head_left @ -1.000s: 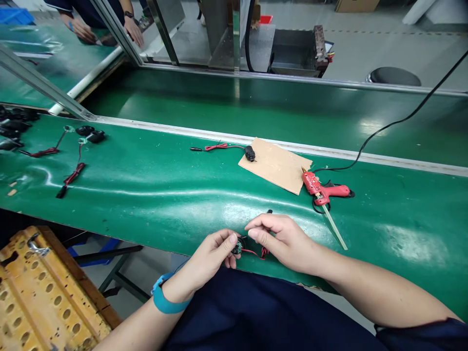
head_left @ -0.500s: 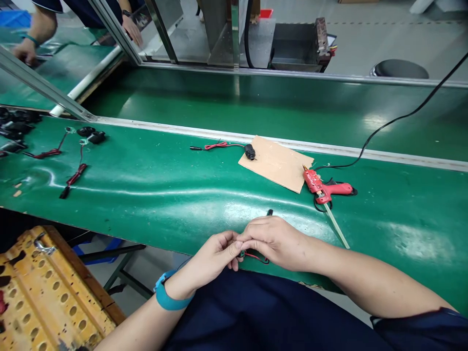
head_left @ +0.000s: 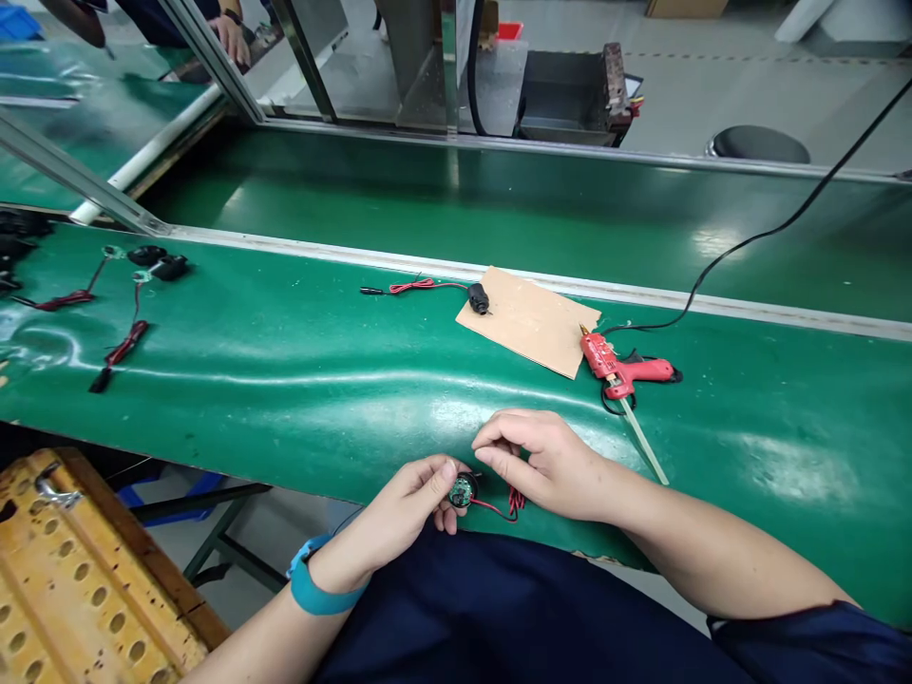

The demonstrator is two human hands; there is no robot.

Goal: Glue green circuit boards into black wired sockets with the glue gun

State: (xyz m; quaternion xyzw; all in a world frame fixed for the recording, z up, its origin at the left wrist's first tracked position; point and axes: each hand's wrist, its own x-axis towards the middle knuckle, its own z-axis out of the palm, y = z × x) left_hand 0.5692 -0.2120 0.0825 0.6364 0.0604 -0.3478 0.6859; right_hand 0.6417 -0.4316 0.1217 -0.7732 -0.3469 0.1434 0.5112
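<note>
My left hand pinches a small round black housing with a green circuit board facing up. A red wire leads from it to a bundled length below my right hand. The right hand hovers just right of the housing, apart from it, with fingers curved and a gap between thumb and forefinger. The far end of the wire is hidden beneath that hand. Beyond them, a red glue gun with a glue stick lies on the green bench, its nozzle by a piece of cardboard.
A black part with a red lead rests at the cardboard's left edge. More wired parts lie on the left. The glue gun's black cord rises to the right. A yellow perforated tray stands lower left. Another person's hand is behind the frame.
My right hand has come away from the left, uncovering the circuit board in the housing. The black connector seen above my right hand is now hidden. The view has shifted slightly.
</note>
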